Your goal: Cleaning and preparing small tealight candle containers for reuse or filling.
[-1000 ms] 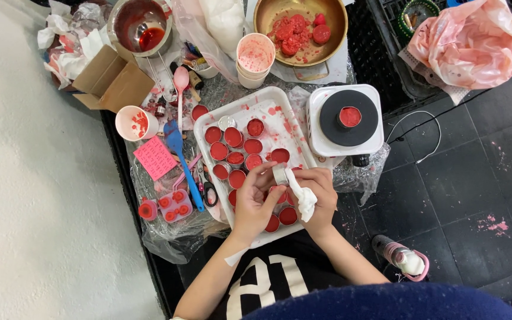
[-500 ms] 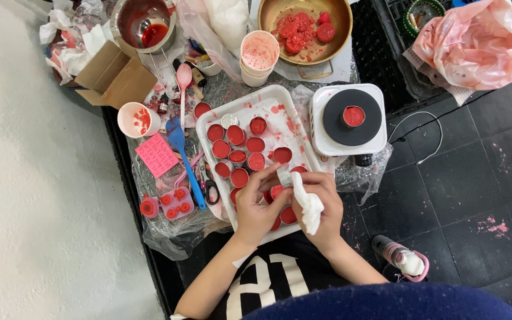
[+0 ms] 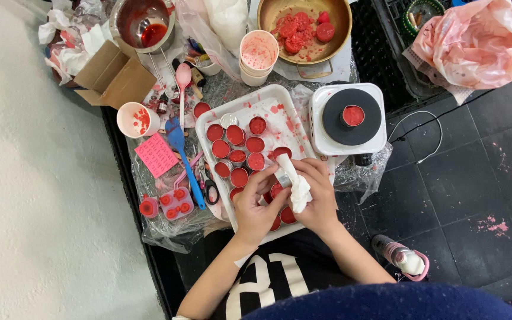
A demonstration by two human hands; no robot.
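Tissue [image 3: 296, 188] clamped in right hand [image 3: 318, 195] grip, left hand [image 3: 256, 204] pinching tin [image 3: 282, 178] beside it.

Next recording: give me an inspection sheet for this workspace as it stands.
Surface: white tray, red-stained, on plastic-wrapped tabletop.
Job's things: small tin and white cloth; red-filled tins in rows.
Clutter: blue spatula, pink spoon, scissors, paper cups, cardboard box, brass bowl.
Hands: left hand on tin; right hand grips cloth.
Cables: white cable on floor.
Surroundings: hot plate, dark floor tiles, pink bag.
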